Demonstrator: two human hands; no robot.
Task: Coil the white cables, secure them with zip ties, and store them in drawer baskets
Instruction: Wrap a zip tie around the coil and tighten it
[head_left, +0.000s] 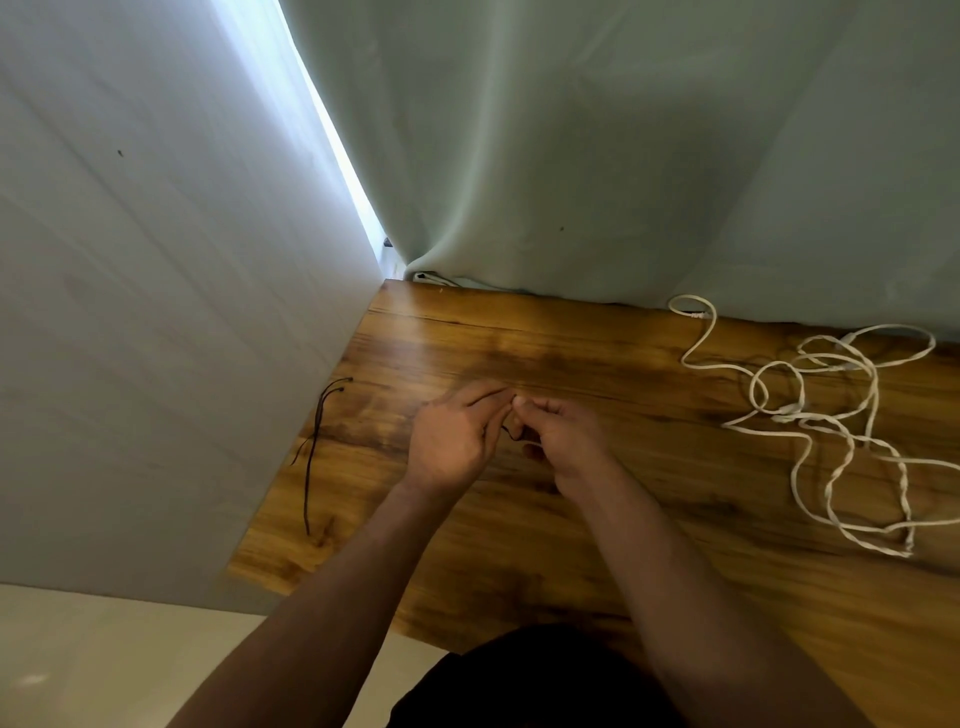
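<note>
My left hand (453, 441) and my right hand (566, 447) meet over the middle of the wooden table (597, 545). Their fingers pinch a thin black zip tie (511, 434) between them, and a bit of white cable shows under my right fingers. What the palms hold is mostly hidden. A tangle of white cables (841, 431) lies loose and twisted on the table at the right, apart from both hands. Two more black zip ties (317, 441) lie near the table's left edge.
A pale wall panel (156, 312) borders the table's left side. A greenish curtain (623, 156) hangs along the far edge, with a white plug strip (431, 278) peeking out beneath it. Pale floor (130, 665) shows at the lower left.
</note>
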